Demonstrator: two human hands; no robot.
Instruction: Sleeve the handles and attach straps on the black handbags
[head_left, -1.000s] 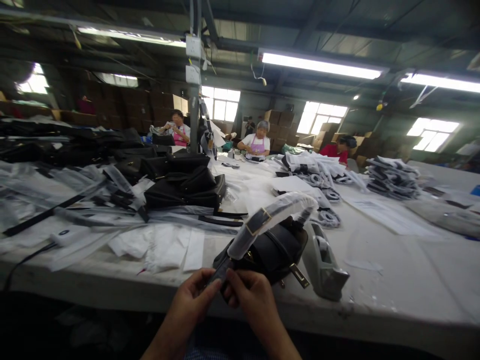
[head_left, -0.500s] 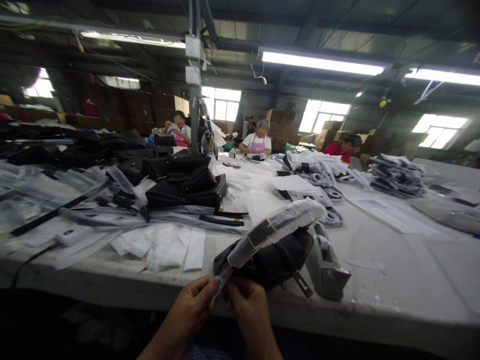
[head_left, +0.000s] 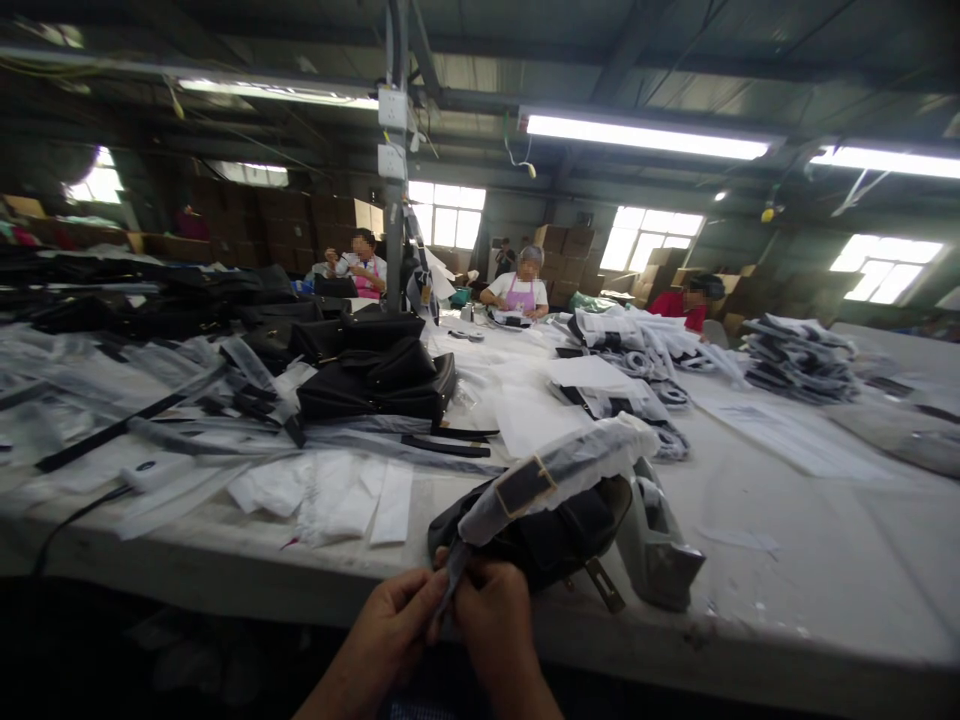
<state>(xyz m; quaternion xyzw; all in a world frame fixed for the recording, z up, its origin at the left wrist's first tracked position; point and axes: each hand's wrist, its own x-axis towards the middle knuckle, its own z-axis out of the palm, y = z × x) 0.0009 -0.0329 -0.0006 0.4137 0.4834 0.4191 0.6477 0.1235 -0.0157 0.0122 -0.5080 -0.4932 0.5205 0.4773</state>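
A dark handbag [head_left: 547, 535] lies at the near edge of the long work table [head_left: 787, 540]. Its strap [head_left: 559, 465], wrapped in white translucent paper with a brass buckle showing, arches up over the bag. My left hand [head_left: 397, 625] and my right hand [head_left: 491, 620] meet just in front of the bag. Both are closed in a pinch on the lower end of the wrapped strap. A brass clasp sticks out under the bag on the right.
A grey tape dispenser [head_left: 660, 550] stands right beside the bag. White paper sheets [head_left: 330, 495] lie to the left, black bags [head_left: 375, 375] and loose straps further back. Bundles of wrapped straps [head_left: 795, 355] sit at the far right. Three people work at the table's far end.
Both hands have drawn slightly toward me, still pinching the strap's end. The wrapped strap has sunk lower over the bag.
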